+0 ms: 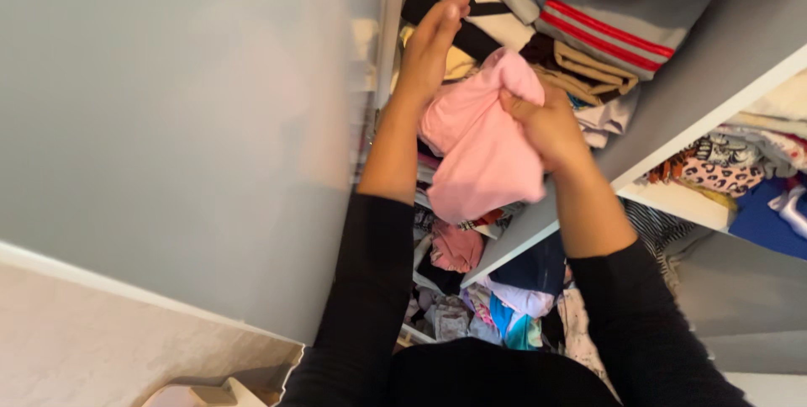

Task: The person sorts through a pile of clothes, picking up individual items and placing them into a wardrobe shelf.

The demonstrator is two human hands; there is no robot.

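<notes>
Gripping a pink garment (483, 150), right hand (546, 125) closed, left hand (430, 41) flat open against crowding folded clothes (588, 37)

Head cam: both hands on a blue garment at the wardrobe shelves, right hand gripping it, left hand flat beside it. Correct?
Not quite: the garment is pink, not blue, as the head view shows. The rest holds: right hand grips it, left hand lies flat beside it at the wardrobe shelves.

We see own left hand (430, 41) at 12 o'clock, right hand (546, 125) at 2 o'clock, both bare, no rings, no watch. We note black long sleeves, snug, plain, ending mid-forearm. Black top at 6 o'clock, same fabric, no markings.
</notes>
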